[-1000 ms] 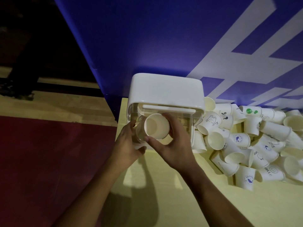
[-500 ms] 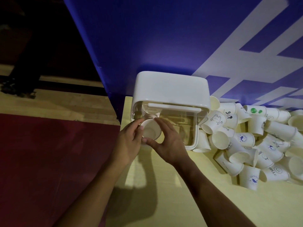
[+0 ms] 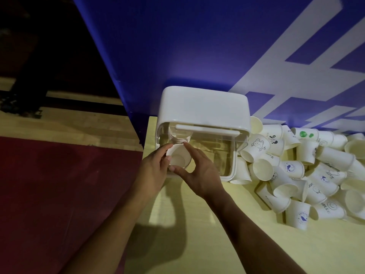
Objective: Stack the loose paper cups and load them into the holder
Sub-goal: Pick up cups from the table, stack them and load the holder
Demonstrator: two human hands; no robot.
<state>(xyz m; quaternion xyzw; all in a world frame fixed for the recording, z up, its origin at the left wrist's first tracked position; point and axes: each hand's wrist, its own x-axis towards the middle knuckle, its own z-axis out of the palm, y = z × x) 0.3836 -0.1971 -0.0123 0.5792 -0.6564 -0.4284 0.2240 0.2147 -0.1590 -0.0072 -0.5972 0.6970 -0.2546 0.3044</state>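
Note:
A white cup holder (image 3: 203,107) with a clear front stands at the table's far left corner against the blue wall. A stack of white paper cups (image 3: 178,158) lies on its side with its mouth toward me, its far end inside the holder's left side. My left hand (image 3: 156,169) grips the stack's left rim. My right hand (image 3: 199,171) holds it from the right, thumb under the rim and forefinger on top. A heap of loose paper cups (image 3: 308,175) lies to the right of the holder.
The pale yellow table (image 3: 217,234) ends at its left edge just beside my left arm, with red floor (image 3: 59,184) below. A blue wall with white stripes (image 3: 217,46) rises right behind the holder and the heap.
Both hands have carried the cup stack to the left and pushed it deeper into the holder's left side. The view has shifted a little to the left.

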